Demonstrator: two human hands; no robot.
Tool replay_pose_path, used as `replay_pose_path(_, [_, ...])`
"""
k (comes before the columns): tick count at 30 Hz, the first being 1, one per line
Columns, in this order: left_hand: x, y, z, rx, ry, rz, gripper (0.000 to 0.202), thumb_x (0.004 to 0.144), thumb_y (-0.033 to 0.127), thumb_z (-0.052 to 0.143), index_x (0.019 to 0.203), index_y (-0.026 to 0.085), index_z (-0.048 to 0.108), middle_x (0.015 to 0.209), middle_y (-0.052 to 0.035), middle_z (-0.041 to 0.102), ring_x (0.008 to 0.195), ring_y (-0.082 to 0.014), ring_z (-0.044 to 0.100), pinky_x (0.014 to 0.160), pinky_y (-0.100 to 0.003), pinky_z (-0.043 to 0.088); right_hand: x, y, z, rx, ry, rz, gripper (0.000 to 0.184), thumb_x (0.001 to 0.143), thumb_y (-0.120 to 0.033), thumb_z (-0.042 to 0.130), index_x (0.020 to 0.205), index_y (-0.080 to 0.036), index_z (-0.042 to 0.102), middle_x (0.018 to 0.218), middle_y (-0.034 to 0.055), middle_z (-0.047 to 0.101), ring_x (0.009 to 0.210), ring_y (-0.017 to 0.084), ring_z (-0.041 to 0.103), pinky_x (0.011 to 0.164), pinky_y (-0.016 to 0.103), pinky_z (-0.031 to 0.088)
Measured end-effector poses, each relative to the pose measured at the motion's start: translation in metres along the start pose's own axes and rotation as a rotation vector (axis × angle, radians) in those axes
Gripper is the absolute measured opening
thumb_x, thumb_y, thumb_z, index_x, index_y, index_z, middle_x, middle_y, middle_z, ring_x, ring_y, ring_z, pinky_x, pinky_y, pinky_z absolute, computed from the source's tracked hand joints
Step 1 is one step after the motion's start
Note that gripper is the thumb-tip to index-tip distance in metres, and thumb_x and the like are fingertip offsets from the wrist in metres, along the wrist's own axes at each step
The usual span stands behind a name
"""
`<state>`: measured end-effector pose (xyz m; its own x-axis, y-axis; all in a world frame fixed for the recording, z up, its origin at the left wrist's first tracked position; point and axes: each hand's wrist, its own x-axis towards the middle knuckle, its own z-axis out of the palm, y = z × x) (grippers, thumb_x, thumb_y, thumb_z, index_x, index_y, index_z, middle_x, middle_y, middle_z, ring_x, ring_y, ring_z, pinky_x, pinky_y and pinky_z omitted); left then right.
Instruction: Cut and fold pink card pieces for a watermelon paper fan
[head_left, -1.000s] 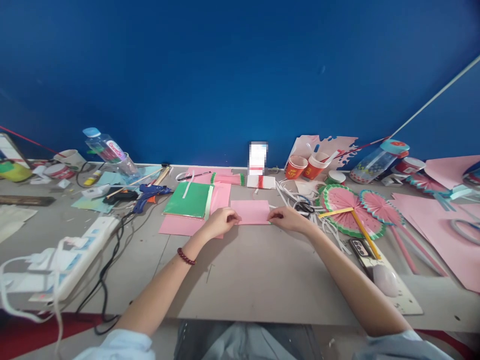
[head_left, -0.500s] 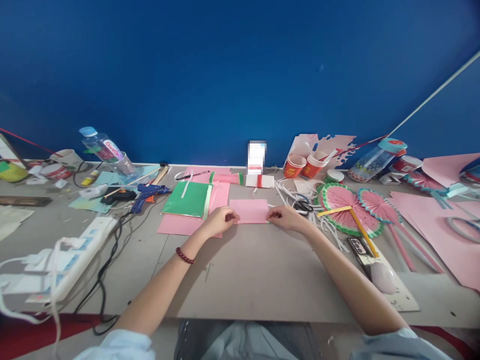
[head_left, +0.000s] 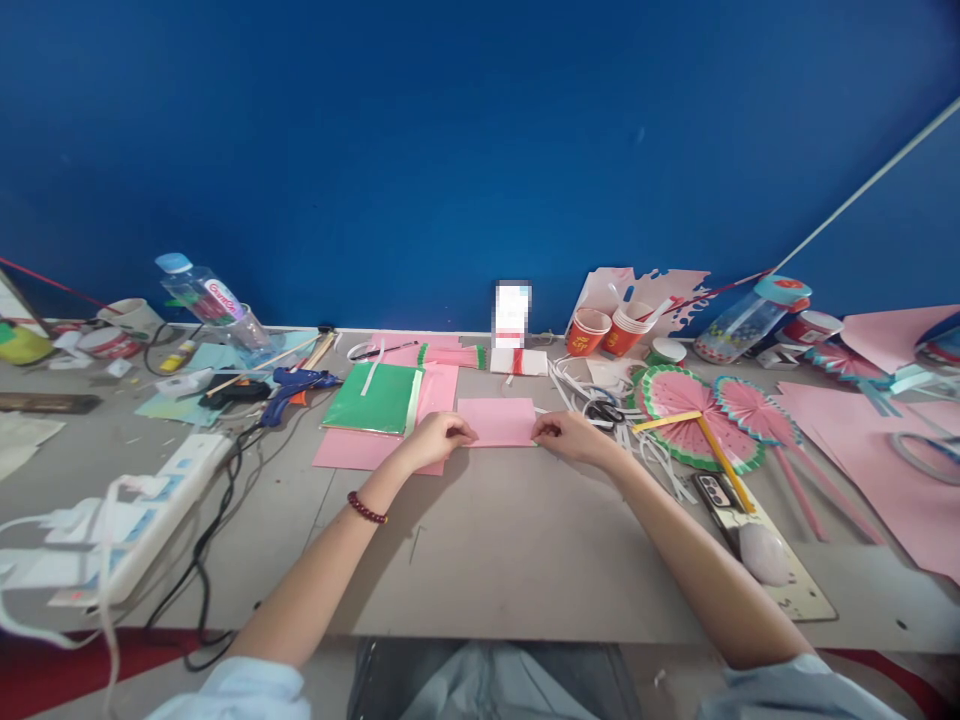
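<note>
A small pink sheet of paper (head_left: 498, 420) lies flat on the grey table in front of me. My left hand (head_left: 444, 438) pinches its lower left corner between thumb and fingers. At the opposite lower corner, my right hand (head_left: 562, 436) pinches the same sheet. Just left of the paper, a green packet of paper (head_left: 373, 398) rests on larger pink sheets (head_left: 352, 452). To the right of my right hand are black-handled scissors (head_left: 604, 412) among white strips (head_left: 574, 392).
Watermelon-patterned paper fans (head_left: 667, 392) and a folded yellow ruler (head_left: 724, 460) lie right, near a phone (head_left: 712, 490) and a computer mouse (head_left: 763, 555). Red paper cups (head_left: 587, 332) stand behind. At left are a blue glue gun (head_left: 294, 392), a power strip (head_left: 161, 520) and cables.
Both hands stay at the lower corners of the pink paper, almost unmoved. The whole view has shifted very slightly.
</note>
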<state>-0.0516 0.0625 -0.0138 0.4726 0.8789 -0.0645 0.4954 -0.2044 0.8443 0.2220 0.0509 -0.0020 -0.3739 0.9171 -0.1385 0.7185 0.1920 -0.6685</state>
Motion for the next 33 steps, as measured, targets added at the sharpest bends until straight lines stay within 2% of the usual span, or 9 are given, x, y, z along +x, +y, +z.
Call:
replay_pose_path(3, [0.0001, -0.0026, -0.0021, -0.009, -0.025, -0.009, 0.016, 0.075, 0.025, 0.058, 0.079, 0.016, 0.071, 0.092, -0.0075, 0.070, 0.075, -0.0168, 0.065, 0.055, -0.022, 0.049, -0.0003, 0.0001, -0.0004, -0.001, 0.002, -0.006, 0.018, 0.070, -0.022, 0.052, 0.078, -0.017, 0.068, 0.068, 0.0011, 0.064, 0.062, 0.013, 0.055, 0.059, 0.023, 0.040])
replay_pose_path(9, [0.0001, -0.0049, -0.0016, 0.007, -0.016, -0.022, 0.017, 0.075, 0.025, 0.059, 0.081, 0.016, 0.072, 0.091, -0.0073, 0.070, 0.068, -0.0147, 0.063, 0.047, -0.019, 0.046, 0.0004, 0.0024, 0.0006, 0.010, -0.003, -0.004, 0.020, 0.071, -0.023, 0.052, 0.079, -0.016, 0.068, 0.070, 0.0014, 0.065, 0.061, 0.013, 0.055, 0.058, 0.023, 0.040])
replay_pose_path(18, [-0.0004, -0.0034, -0.0014, -0.034, -0.026, -0.041, 0.017, 0.074, 0.027, 0.061, 0.080, 0.015, 0.071, 0.091, -0.0077, 0.068, 0.064, -0.0139, 0.061, 0.043, -0.018, 0.044, 0.0000, 0.0015, 0.0001, -0.013, 0.000, -0.003, 0.020, 0.071, -0.022, 0.052, 0.080, -0.016, 0.068, 0.070, 0.0018, 0.065, 0.063, 0.013, 0.056, 0.060, 0.023, 0.040])
replay_pose_path(22, [-0.0011, -0.0037, -0.0006, -0.029, -0.010, -0.020, 0.016, 0.073, 0.028, 0.061, 0.078, 0.016, 0.071, 0.089, -0.0073, 0.068, 0.064, -0.0132, 0.060, 0.046, -0.019, 0.046, 0.0002, 0.0010, 0.0002, -0.011, -0.003, -0.005, 0.020, 0.071, -0.022, 0.052, 0.080, -0.016, 0.069, 0.070, 0.0019, 0.065, 0.063, 0.013, 0.056, 0.060, 0.023, 0.041])
replay_pose_path(28, [-0.0012, -0.0067, 0.0007, -0.006, 0.008, 0.023, 0.014, 0.073, 0.026, 0.061, 0.077, 0.016, 0.070, 0.088, -0.0071, 0.068, 0.079, -0.0168, 0.064, 0.065, -0.024, 0.051, -0.0004, 0.0017, 0.0012, -0.007, 0.005, -0.002, 0.019, 0.070, -0.022, 0.052, 0.080, -0.016, 0.068, 0.069, 0.0013, 0.065, 0.061, 0.013, 0.055, 0.058, 0.023, 0.040])
replay_pose_path(33, [-0.0021, -0.0066, 0.0004, 0.003, 0.008, 0.036, 0.014, 0.075, 0.027, 0.061, 0.077, 0.017, 0.070, 0.089, -0.0069, 0.068, 0.082, -0.0178, 0.063, 0.074, -0.028, 0.051, -0.0015, 0.0008, 0.0008, -0.015, 0.007, -0.010, 0.019, 0.071, -0.022, 0.052, 0.080, -0.016, 0.068, 0.069, 0.0015, 0.064, 0.061, 0.012, 0.054, 0.059, 0.023, 0.040])
